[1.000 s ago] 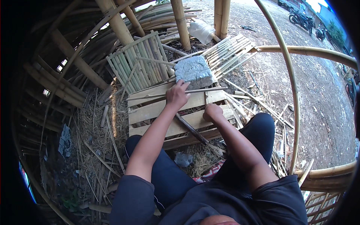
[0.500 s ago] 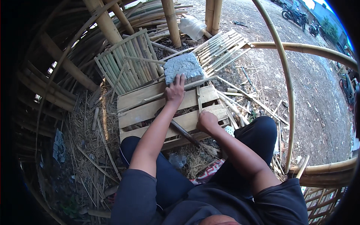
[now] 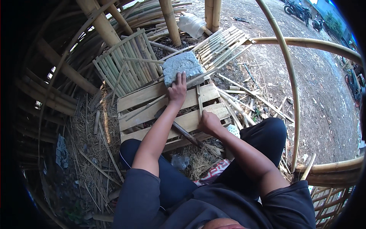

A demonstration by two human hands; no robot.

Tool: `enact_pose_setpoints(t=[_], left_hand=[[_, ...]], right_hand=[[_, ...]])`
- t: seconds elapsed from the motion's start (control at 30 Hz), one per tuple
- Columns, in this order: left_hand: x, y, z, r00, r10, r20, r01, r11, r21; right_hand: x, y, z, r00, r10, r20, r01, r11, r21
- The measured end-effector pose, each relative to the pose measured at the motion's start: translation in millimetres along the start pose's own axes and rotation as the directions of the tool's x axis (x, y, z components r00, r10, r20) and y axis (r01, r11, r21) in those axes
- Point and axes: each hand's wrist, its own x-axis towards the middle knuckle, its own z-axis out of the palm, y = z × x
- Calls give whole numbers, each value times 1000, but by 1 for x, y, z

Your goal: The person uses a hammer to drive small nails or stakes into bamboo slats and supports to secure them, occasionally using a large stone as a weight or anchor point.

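Note:
My left hand lies against the near edge of a rough grey stone block, two fingers stretched onto it and the others curled. Beneath that hand a thin bamboo strip runs slantwise across the block's near side, seemingly gripped; the fingers partly hide it. My right hand is closed in a fist around a narrow flat piece that points away toward the block. Whether it is a blade or a strip I cannot make out. Both hands are over a low slatted wooden platform.
A dark-headed tool with a wooden handle lies across the slats under my left forearm. Beyond stand a green slatted bamboo panel and a paler one. Split bamboo scraps litter the ground at right. A bent bamboo pole rises there.
The bamboo strip under my left hand has tilted more steeply, its left end nearer to me. Both hands keep nearly the same places; the whole view has shifted slightly.

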Motion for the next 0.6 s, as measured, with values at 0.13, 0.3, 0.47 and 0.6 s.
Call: enact_pose_setpoints(t=[0.13, 0.3, 0.47, 0.6], left_hand=[[5, 0, -2, 999, -1, 36, 2, 999, -33], [6, 8, -9, 987, 150, -52, -142, 982, 126], [12, 8, -2, 987, 127, -95, -112, 982, 153], [14, 8, 1, 993, 108, -41, -104, 990, 92]], right_hand=[[-1, 10, 8, 998, -42, -53, 47, 994, 99], [-5, 12, 5, 994, -77, -82, 85, 992, 97], [-2, 15, 10, 993, -83, -83, 92, 990, 110], [-4, 17, 11, 994, -76, -83, 84, 991, 105]])
